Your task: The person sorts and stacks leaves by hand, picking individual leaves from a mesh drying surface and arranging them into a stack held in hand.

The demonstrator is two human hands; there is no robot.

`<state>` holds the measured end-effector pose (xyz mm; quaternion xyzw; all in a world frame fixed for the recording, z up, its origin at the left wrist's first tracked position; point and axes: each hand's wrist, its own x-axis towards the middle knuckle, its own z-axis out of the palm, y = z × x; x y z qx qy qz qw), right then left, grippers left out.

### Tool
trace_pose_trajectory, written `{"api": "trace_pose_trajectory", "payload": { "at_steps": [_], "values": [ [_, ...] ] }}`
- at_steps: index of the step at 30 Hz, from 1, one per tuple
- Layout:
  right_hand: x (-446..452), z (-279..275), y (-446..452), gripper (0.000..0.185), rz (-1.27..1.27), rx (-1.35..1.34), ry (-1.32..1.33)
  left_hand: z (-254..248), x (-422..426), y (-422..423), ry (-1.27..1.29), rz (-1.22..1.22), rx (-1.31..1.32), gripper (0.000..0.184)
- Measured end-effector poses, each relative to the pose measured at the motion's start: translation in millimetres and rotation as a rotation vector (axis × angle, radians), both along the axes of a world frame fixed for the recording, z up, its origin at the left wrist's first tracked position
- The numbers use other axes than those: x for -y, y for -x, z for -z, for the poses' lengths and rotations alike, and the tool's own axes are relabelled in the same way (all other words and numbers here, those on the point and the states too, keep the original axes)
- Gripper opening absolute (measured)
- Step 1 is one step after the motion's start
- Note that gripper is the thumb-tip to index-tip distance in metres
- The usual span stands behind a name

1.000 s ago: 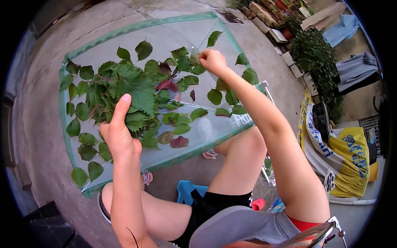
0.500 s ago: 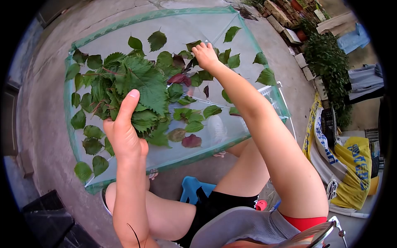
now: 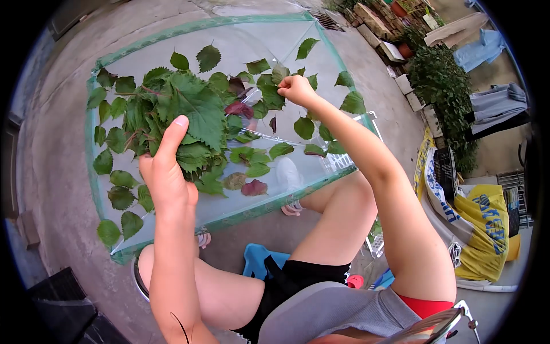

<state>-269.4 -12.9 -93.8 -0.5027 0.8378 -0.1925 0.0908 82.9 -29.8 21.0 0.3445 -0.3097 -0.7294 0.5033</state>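
A thick bunch of green serrated leaves [image 3: 197, 109] is in my left hand [image 3: 170, 166], the thumb pressed on top and the other fingers hidden beneath. Under it spreads a pale mesh sheet [image 3: 154, 221] with a green border, over which single green and purple leaves lie scattered. My right hand [image 3: 298, 90] is closed over the far right part of the mesh, fingertips pinched beside a green leaf [image 3: 271, 94]. Whether that leaf is between the fingers is hard to make out. A dark red leaf [image 3: 254, 187] rests nearer my knees.
My bare legs are at the near edge of the mesh, with a blue stool [image 3: 258, 259] between them. Yellow and white sacks [image 3: 487, 229] lie at the right. Behind them are a leafy bush [image 3: 438, 86], bricks and hanging clothes [image 3: 498, 103].
My right hand went from pinching at the mesh to spread over a leaf at the far side, then closed again slightly right. The left hand still holds the bunch. The view shifted a little.
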Motion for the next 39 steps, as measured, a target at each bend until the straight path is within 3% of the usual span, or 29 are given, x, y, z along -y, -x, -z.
{"api": "trace_pose_trajectory", "payload": {
  "at_steps": [2, 4, 10, 12, 14, 17, 18, 20, 30, 39],
  "values": [
    [-19, -5, -8, 0.016, 0.175, 0.416, -0.184, -1, -2, 3, -0.012, 0.017, 0.013, 0.036],
    [-37, 3, -11, 0.016, 0.176, 0.477, -0.251, 1, -2, 6, -0.007, -0.001, -0.009, 0.033],
    [-69, -1, -29, 0.014, 0.097, 0.319, -0.397, 5, -5, 10, 0.0, 0.044, -0.032, 0.034],
    [-72, 10, -25, 0.016, 0.052, 0.182, -0.392, 6, -5, 10, 0.002, 0.058, -0.031, 0.035],
    [-74, 20, -21, 0.016, -0.124, -0.16, -0.288, 10, -5, 11, 0.023, 0.054, -0.018, 0.039],
    [-76, 29, -22, 0.015, -0.106, -0.24, -0.227, 9, -7, 12, 0.04, 0.045, -0.01, 0.039],
    [-73, 25, -25, 0.015, -0.105, -0.239, -0.229, 9, -6, 12, 0.038, 0.046, -0.009, 0.039],
    [-66, 6, -31, 0.014, -0.032, -0.113, -0.494, 8, -5, 13, 0.027, 0.071, -0.003, 0.039],
    [-71, -39, -32, 0.012, -0.015, -0.003, -0.372, 9, -5, 13, 0.022, 0.066, -0.009, 0.037],
    [-76, -26, -25, 0.012, 0.039, 0.12, -0.366, 11, -9, 15, -0.006, 0.037, 0.021, 0.034]
  ]
}}
